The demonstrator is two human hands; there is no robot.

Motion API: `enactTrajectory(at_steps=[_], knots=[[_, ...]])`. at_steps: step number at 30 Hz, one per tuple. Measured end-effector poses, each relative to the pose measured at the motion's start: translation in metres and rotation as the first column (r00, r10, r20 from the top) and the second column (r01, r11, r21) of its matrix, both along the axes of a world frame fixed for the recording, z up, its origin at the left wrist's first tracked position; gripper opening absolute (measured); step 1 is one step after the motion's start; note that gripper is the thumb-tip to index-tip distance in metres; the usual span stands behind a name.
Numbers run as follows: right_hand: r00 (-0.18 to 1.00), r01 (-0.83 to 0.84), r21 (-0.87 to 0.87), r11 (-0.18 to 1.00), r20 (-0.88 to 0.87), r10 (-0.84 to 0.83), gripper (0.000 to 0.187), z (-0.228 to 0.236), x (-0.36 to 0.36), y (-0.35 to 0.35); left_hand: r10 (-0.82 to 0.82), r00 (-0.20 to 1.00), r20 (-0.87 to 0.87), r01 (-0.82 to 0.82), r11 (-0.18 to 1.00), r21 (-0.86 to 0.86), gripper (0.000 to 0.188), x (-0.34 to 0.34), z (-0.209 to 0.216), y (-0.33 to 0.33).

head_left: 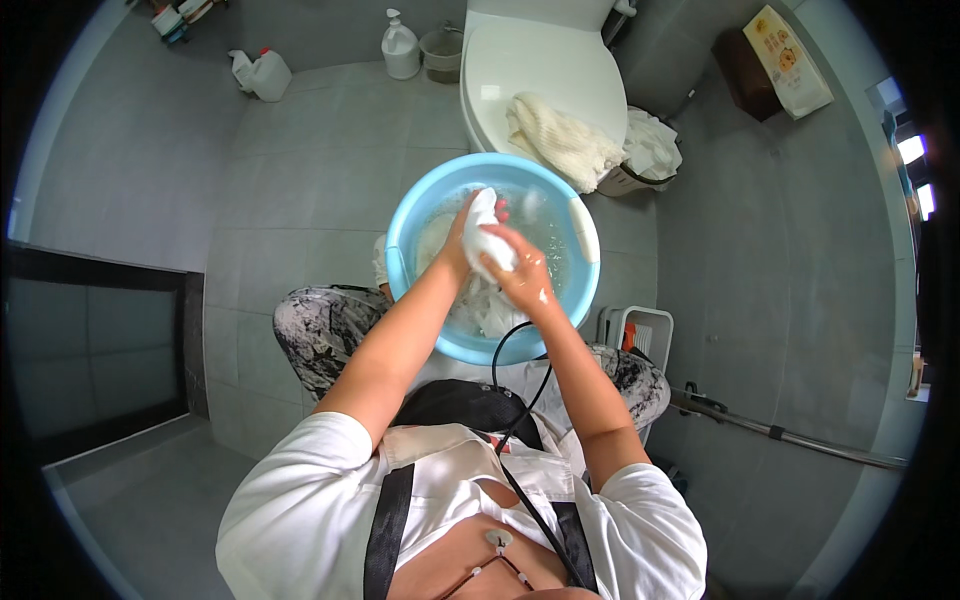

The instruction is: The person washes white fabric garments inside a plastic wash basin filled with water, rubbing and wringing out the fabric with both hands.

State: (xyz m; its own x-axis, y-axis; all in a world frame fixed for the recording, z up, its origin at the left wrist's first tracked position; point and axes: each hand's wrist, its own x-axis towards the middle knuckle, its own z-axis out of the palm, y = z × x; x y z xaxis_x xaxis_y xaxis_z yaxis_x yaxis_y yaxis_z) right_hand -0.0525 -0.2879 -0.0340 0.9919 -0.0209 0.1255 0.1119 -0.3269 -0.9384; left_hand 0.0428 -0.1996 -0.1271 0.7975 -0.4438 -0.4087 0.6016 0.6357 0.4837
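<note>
Over the light-blue basin (398,240) between your knees, you have a white cloth (477,228) bunched up in both hands, above the water and inside the rim. Your left hand (462,235) is wrapped around it from the far left side, with the fingertips showing past its right edge. Your right hand (522,272) grips the lower part of the bundle from the near right, fingers bent into it; wet patches shine on the back of that hand.

Judging by how things lie, the work is somewhere in the middle. The cloth you hold looks already soaked, and bubbles float on the water (556,240) at the right. More pale fabric (488,312) lies in the near part of the basin, below your hands, so that piece appears to be left to handle; whether it joins onto the one you hold, you can't tell from this angle. Nothing shows how clean any of it is, nor how many pieces are under the surface.

Outside the basin, a cream towel (560,138) is draped over the front of the toilet lid (545,65), apart from both your hands. It seems to have no part in the wet work at this moment. Near you, a black cord (494,365) crosses the basin's near edge in view, beside your right forearm.
</note>
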Motion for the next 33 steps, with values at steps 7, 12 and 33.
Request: enactTrajectory(at_steps=[7, 12, 33], knots=[[0.929, 0.369, -0.387, 0.845, 0.167, -0.330, 0.020, -0.039, 0.019, 0.005, -0.163, 0.985, -0.050, 0.150, 0.968, -0.199, 0.029, -0.018, 0.017, -0.007], [0.898, 0.439, -0.334, 0.834, 0.159, -0.409, 0.018, -0.062, 0.037, -0.014, -0.007, 0.980, -0.198, 0.052, 0.973, 0.225, 0.030, -0.028, 0.034, -0.021], [0.954, 0.255, -0.437, 0.863, -0.033, -0.299, 0.059, -0.079, 0.035, -0.048, -0.069, 0.998, 0.013, 0.051, 0.846, 0.530, 0.028, -0.009, -0.009, 0.036]])
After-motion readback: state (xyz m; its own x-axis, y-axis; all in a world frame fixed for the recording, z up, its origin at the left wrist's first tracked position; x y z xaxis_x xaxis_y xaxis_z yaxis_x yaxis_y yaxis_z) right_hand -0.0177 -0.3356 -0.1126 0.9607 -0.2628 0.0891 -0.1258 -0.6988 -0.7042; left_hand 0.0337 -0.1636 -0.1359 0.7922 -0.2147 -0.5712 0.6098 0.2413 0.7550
